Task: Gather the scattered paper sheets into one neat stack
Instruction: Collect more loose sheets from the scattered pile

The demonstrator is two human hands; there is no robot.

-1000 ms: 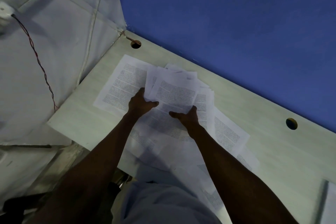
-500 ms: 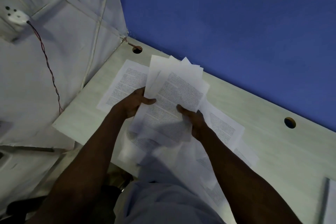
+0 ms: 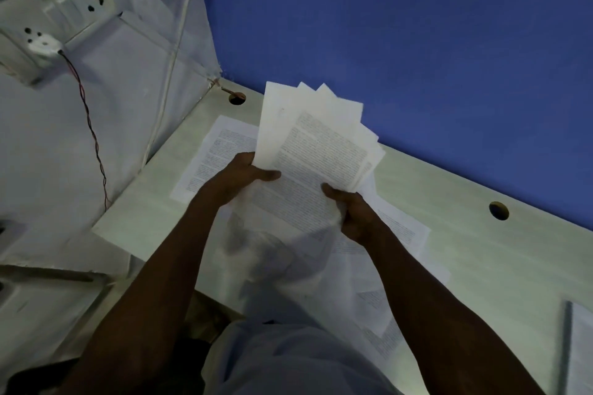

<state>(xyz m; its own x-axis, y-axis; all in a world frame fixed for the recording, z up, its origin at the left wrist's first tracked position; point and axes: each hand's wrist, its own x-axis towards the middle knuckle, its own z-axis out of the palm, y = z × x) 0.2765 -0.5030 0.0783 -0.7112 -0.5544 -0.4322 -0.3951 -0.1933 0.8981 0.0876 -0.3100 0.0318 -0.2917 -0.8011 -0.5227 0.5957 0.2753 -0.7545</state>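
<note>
Paper, thin and printed, is pinched between both sets of fingers [image 3: 333,188]: the left hand [image 3: 237,178] closes on the lower left edge of the bundle of sheets [image 3: 316,151], thumb lying across the top page, and the right hand [image 3: 356,213] clamps the lower right edge the same way. The bundle is lifted off the bench [image 3: 481,253] and tilted up toward the blue wall [image 3: 417,42], its upper corners fanned out unevenly — at least four stand apart.

Beyond the hands, more pages lie flat on the bench: one printed sheet [image 3: 215,154] just left of the left hand, partly under the bundle, and several overlapping sheets [image 3: 401,234] beneath and right of the right wrist, running back toward the near edge. A cable hole [image 3: 499,211] sits well to the right, another one in the far corner.

These sheets look light, floppy and slick against one another, so a loose grip would likely let them slide or droop. A hold on the two long sides near the lower end, as now, seems sound; tapping the bottom edge on the bench should square the fan. The flat ones would probably lift best from a corner or an overhanging edge.
</note>
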